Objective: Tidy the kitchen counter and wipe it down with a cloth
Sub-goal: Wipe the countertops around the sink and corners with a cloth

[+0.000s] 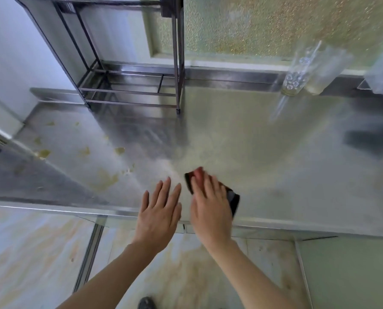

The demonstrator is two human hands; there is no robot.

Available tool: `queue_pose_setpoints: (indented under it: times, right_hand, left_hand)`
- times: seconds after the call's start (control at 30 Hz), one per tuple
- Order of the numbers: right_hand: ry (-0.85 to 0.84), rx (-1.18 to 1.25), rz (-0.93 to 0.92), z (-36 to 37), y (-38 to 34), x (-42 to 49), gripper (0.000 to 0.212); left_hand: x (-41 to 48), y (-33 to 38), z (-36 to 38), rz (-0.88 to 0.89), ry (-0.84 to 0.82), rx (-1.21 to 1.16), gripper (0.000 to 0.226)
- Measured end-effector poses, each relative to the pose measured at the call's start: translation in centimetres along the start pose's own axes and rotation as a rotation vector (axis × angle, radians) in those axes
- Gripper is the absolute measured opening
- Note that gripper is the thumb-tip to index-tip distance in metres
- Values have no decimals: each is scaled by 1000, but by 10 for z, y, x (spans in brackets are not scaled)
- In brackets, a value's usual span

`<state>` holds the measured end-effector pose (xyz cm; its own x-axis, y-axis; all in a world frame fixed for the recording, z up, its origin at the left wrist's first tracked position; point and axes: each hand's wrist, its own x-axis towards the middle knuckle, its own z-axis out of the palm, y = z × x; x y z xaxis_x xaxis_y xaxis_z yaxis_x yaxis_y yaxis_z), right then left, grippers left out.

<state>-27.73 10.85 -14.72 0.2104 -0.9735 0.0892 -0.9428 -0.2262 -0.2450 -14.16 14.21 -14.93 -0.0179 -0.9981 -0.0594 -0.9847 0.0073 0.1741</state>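
The wiping looks well under way but not finished. The right hand [210, 206] lies palm-down on a dark cloth [230, 197] with a red patch at its far end, pressing it flat to the steel counter [264, 152] just inside the counter's front edge, about the middle of its width; the fingers are spread over the cloth rather than curled round it, so it is a flat press and not a clench. The picture is blurred there, which suggests a stroke in progress. The left hand [161, 210] is just beside it on the left, open and holding nothing, fingers stretched out over the front edge; whether it touches the steel cannot be told. To the right of the cloth the counter looks clean and bare. To the left of it, yellowish stains [103, 179] lie scattered out toward the left end, so that stretch is probably still to be wiped. At the back left stands an empty metal rack [128, 85]. Back right, two glasses [297, 79] stand against the rear rim, with a dark smear of something blurred near the right edge, too unclear to name. The tidying seems mostly done; the stains are the main job left.
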Motion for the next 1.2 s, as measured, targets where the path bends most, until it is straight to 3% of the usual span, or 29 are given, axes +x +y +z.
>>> queue_pose_setpoints:
  times: [0.17, 0.37, 0.47, 0.63, 0.8, 0.87, 0.93, 1.03, 1.13, 1.2]
  right_hand:
    - [-99, -33, -279, -4, 21, 24, 47]
    - [74, -103, 272, -5, 56, 47, 56]
    - [106, -75, 360, 4, 17, 47, 51]
    - [26, -51, 52, 27, -84, 21, 47]
    - [-94, -40, -269, 14, -43, 42, 45]
    - [-86, -62, -290, 9, -17, 62, 44]
    - [-30, -46, -131, 8, -12, 78, 46]
    - [75, 68, 127, 22, -55, 86, 45]
    - [89, 93, -28, 40, -128, 64, 42]
    - [47, 133, -113, 50, -171, 46, 43]
  left_hand:
    - [-1, -33, -14, 117, 23, 70, 51]
    - [7, -96, -21, 159, -14, 81, 54]
    - [8, -102, -17, 165, -4, 47, 53]
    - [8, -103, -16, 190, 21, 11, 51]
    - [7, -103, -22, 224, 11, 21, 52]
    - [3, -114, -33, 280, 77, -48, 47]
    - [1, -139, -46, 286, 169, -129, 43]
    - [0, -198, -60, 94, 245, -141, 45]
    - [2, -254, -66, -276, 291, -162, 49]
    - [2, -276, -63, -412, 284, -145, 52]
